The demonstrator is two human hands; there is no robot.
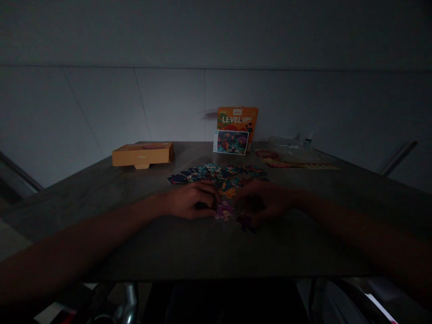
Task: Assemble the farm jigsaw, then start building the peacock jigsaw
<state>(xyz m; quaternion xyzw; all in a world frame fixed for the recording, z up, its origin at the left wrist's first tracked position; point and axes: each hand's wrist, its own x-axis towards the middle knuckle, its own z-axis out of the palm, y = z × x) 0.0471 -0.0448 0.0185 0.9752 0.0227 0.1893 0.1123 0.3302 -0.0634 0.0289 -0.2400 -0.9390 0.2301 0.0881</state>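
Note:
In the dim head view, my left hand [192, 200] is bent over the table, thumb and fingertips closed at the left edge of a purple puzzle piece [224, 210]. My right hand [270, 198] curls in from the right, its thumb and fingers around a dark puzzle piece [245, 221] just right of the purple one. Shadow hides the exact grip there. Just beyond both hands spreads a pile of mixed puzzle pieces [211, 171], partly covered by the fingers. An orange piece [231, 193] lies between the hands.
Behind the pile, a small picture card [231, 142] leans on an upright orange "LEVEL UP!" box [253, 119]. An orange box part [143, 156] lies at back left. Right of centre are a printed sheet [297, 164] and clear plastic wrapping [290, 144]. The grey table's [216, 258] front edge is close.

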